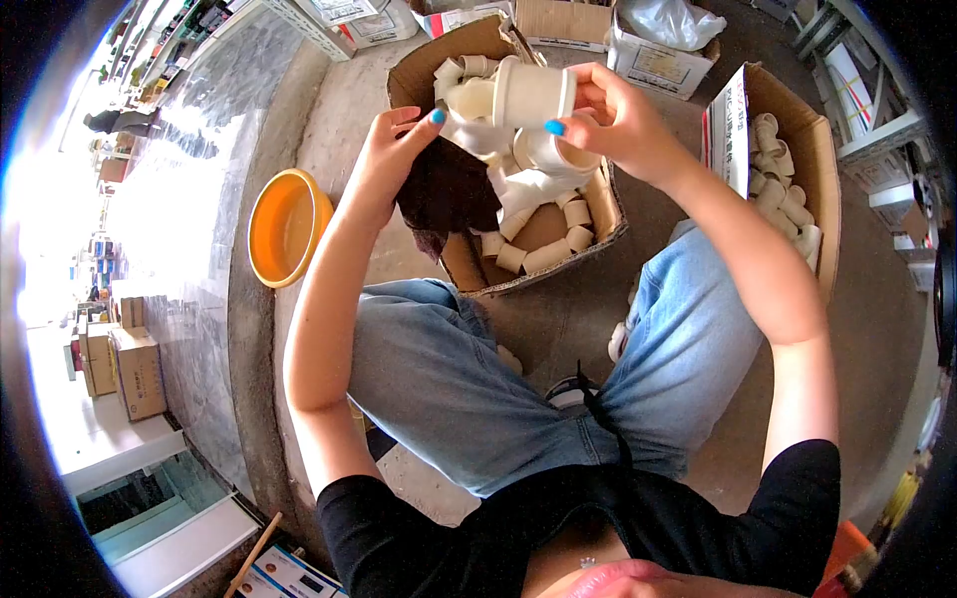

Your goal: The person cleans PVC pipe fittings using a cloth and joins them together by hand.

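A large white plastic pipe fitting [533, 93] is held up in front of me, above an open cardboard box [606, 221]. My right hand [628, 125] grips it from the right, thumb below and fingers behind. On the other side my left hand [391, 154] is closed on a dark brown cloth [447, 194], which hangs down over the box's left side. The left thumb is close to the fitting's left end; whether it touches I cannot tell. More white pipe fittings [548, 255] lie inside the box below, partly hidden by the cloth and the held piece.
An orange plastic basin [290, 227] stands on the floor at the left. To the right, another cardboard box [819, 169] holds several fittings [783, 189]. At the back are a white box with a plastic bag [673, 22] and shelving [882, 130]. My knees flank the near box.
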Action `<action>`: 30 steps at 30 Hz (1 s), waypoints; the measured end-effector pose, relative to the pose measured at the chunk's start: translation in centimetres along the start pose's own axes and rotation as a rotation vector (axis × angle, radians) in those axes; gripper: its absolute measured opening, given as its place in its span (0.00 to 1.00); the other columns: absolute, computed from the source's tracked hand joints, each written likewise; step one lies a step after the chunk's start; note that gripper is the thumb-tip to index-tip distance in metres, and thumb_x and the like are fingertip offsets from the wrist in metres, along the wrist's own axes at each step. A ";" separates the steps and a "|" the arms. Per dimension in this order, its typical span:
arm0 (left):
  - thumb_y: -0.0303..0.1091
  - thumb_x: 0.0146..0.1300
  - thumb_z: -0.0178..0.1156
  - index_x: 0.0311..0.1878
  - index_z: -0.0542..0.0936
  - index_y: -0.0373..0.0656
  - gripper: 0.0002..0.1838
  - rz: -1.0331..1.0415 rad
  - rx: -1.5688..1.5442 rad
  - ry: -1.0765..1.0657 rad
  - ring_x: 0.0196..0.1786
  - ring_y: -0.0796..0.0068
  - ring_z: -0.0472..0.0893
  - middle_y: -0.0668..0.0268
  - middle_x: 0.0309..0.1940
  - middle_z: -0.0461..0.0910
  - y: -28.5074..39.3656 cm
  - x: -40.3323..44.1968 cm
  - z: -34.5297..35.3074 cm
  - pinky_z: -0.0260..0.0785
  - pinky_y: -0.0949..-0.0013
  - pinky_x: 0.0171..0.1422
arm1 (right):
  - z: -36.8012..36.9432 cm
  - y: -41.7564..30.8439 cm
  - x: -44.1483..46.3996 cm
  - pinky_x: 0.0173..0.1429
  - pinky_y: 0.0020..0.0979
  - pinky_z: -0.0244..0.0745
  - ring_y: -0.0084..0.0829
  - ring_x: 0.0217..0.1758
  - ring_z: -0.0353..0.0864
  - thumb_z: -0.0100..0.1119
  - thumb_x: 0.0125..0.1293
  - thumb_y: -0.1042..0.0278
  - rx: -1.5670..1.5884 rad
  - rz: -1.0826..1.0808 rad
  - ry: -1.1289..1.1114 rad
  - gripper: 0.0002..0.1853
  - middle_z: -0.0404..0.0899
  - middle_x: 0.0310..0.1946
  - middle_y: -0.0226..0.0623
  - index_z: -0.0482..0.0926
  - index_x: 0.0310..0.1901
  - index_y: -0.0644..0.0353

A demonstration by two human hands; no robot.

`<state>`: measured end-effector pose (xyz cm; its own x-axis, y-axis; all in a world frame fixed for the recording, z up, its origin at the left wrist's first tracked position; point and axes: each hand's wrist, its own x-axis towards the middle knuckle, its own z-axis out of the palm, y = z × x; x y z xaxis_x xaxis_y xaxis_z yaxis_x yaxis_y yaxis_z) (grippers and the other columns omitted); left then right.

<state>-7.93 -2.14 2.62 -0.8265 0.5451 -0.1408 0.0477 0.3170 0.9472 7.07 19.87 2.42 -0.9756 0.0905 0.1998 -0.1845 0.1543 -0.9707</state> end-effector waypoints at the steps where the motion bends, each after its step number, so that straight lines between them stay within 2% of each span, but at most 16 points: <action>1: 0.47 0.55 0.65 0.55 0.68 0.31 0.33 -0.036 -0.025 -0.038 0.47 0.72 0.75 0.56 0.45 0.75 -0.4 0.2 -0.5 0.68 0.71 0.51 | 0.2 -0.4 -0.3 0.59 0.29 0.65 0.27 0.53 0.72 0.67 0.51 0.52 -0.058 0.002 -0.008 0.35 0.72 0.48 0.40 0.64 0.55 0.65; 3: 0.44 0.54 0.66 0.54 0.68 0.31 0.32 -0.111 -0.073 -0.109 0.47 0.72 0.75 0.56 0.46 0.75 -0.8 0.3 -1.2 0.68 0.71 0.51 | 0.7 0.3 -0.6 0.53 0.27 0.70 0.27 0.47 0.76 0.65 0.52 0.54 -0.160 -0.073 0.085 0.31 0.76 0.43 0.41 0.67 0.52 0.68; 4: 0.37 0.56 0.64 0.53 0.70 0.30 0.26 -0.160 -0.177 -0.121 0.44 0.69 0.77 0.57 0.42 0.76 -0.9 0.5 -1.4 0.70 0.69 0.49 | 0.9 0.4 -0.6 0.51 0.28 0.72 0.28 0.45 0.77 0.65 0.52 0.55 -0.145 -0.074 0.124 0.30 0.77 0.42 0.42 0.68 0.51 0.69; 7: 0.33 0.59 0.61 0.52 0.71 0.29 0.22 -0.198 -0.435 -0.141 0.39 0.67 0.79 0.58 0.37 0.78 -1.2 1.0 -2.1 0.72 0.68 0.47 | 0.7 0.3 -0.6 0.47 0.27 0.74 0.28 0.41 0.79 0.65 0.52 0.53 -0.093 -0.015 0.203 0.31 0.78 0.39 0.43 0.69 0.49 0.70; 8: 0.30 0.60 0.58 0.48 0.72 0.32 0.16 -0.166 -0.531 -0.034 0.37 0.68 0.80 0.61 0.32 0.78 -1.1 1.0 -1.9 0.72 0.68 0.46 | 0.5 0.1 -0.5 0.46 0.27 0.74 0.28 0.39 0.79 0.64 0.52 0.51 -0.073 0.014 0.223 0.31 0.78 0.38 0.43 0.69 0.48 0.71; 11: 0.30 0.60 0.58 0.43 0.73 0.35 0.11 0.222 -0.668 0.326 0.33 0.72 0.78 0.64 0.30 0.77 0.9 -0.6 0.2 0.72 0.69 0.43 | 0.5 1.1 -0.3 0.39 0.24 0.74 0.26 0.34 0.79 0.65 0.51 0.45 -0.056 0.139 0.270 0.32 0.78 0.33 0.40 0.73 0.43 0.70; 12: 0.28 0.60 0.57 0.40 0.72 0.39 0.07 0.305 -0.608 0.427 0.37 0.72 0.76 0.64 0.35 0.76 1.8 -1.3 0.9 0.70 0.69 0.45 | 0.8 1.5 -0.1 0.38 0.24 0.74 0.25 0.33 0.79 0.65 0.50 0.45 -0.040 0.198 0.270 0.32 0.78 0.32 0.40 0.74 0.42 0.70; 15: 0.28 0.59 0.57 0.41 0.71 0.41 0.09 0.817 -0.073 0.580 0.45 0.70 0.72 0.62 0.43 0.72 1.6 -1.8 3.4 0.66 0.68 0.50 | 2.1 1.1 0.0 0.34 0.23 0.71 0.24 0.30 0.78 0.65 0.51 0.44 0.102 0.335 0.241 0.29 0.79 0.29 0.39 0.77 0.38 0.68; 16: 0.27 0.55 0.59 0.43 0.72 0.41 0.12 0.937 0.121 0.466 0.53 0.61 0.68 0.56 0.51 0.68 1.9 -2.6 4.4 0.63 0.63 0.56 | 2.2 1.0 0.0 0.33 0.23 0.71 0.24 0.30 0.78 0.64 0.52 0.45 0.156 0.356 0.209 0.28 0.79 0.29 0.38 0.77 0.37 0.68; 17: 0.29 0.51 0.62 0.50 0.71 0.41 0.21 1.147 0.619 0.284 0.54 0.54 0.68 0.52 0.53 0.67 2.4 -3.0 4.1 0.62 0.57 0.58 | 2.3 1.0 0.0 0.32 0.23 0.71 0.24 0.29 0.77 0.63 0.53 0.45 0.210 0.378 0.177 0.27 0.79 0.28 0.38 0.77 0.37 0.67; 19: 0.30 0.47 0.64 0.55 0.71 0.42 0.28 1.127 0.668 0.071 0.56 0.50 0.67 0.51 0.56 0.66 3.2 -4.4 6.4 0.62 0.55 0.59 | 2.3 0.8 -0.4 0.36 0.24 0.71 0.23 0.33 0.78 0.60 0.57 0.52 0.433 0.287 0.237 0.21 0.80 0.30 0.36 0.79 0.38 0.66; 21: 0.33 0.46 0.65 0.55 0.72 0.43 0.29 1.150 0.772 0.076 0.56 0.51 0.68 0.52 0.56 0.67 3.0 -4.0 6.2 0.62 0.55 0.58 | 2.4 0.7 -0.9 0.39 0.26 0.72 0.23 0.37 0.78 0.57 0.62 0.58 0.657 0.194 0.301 0.16 0.81 0.32 0.34 0.80 0.38 0.65; 24: 0.37 0.48 0.65 0.53 0.74 0.45 0.26 1.201 0.951 0.173 0.55 0.54 0.70 0.55 0.57 0.67 2.4 -3.9 5.6 0.61 0.55 0.60 | 2.4 0.4 -1.2 0.42 0.27 0.73 0.23 0.39 0.78 0.57 0.62 0.58 0.469 0.313 0.319 0.15 0.81 0.34 0.33 0.80 0.40 0.63; 27: 0.39 0.49 0.65 0.53 0.75 0.49 0.25 1.365 1.064 0.245 0.56 0.57 0.70 0.57 0.58 0.68 2.0 -4.6 5.9 0.59 0.55 0.63 | 1.4 1.1 -1.2 0.52 0.26 0.70 0.22 0.46 0.75 0.53 0.65 0.56 0.324 0.300 0.114 0.17 0.78 0.41 0.30 0.76 0.48 0.59; 29: 0.41 0.54 0.57 0.50 0.76 0.50 0.18 1.496 1.126 0.258 0.60 0.66 0.69 0.65 0.58 0.70 1.9 -4.9 6.5 0.60 0.53 0.62 | 1.6 1.3 -1.2 0.48 0.26 0.72 0.22 0.42 0.77 0.55 0.63 0.56 0.316 0.264 0.128 0.17 0.79 0.39 0.32 0.78 0.46 0.61; 30: 0.40 0.55 0.57 0.50 0.76 0.50 0.18 1.487 1.206 0.231 0.60 0.67 0.69 0.65 0.58 0.70 1.7 -4.7 6.7 0.60 0.52 0.62 | 1.8 1.1 -1.2 0.45 0.26 0.72 0.23 0.40 0.78 0.56 0.62 0.57 0.312 0.246 0.136 0.17 0.80 0.38 0.33 0.78 0.46 0.61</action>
<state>-0.20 1.06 2.92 0.1946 0.7761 0.5999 0.8963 0.1078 -0.4302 7.79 18.20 0.85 -0.9745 0.2195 -0.0473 0.0043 -0.1921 -0.9814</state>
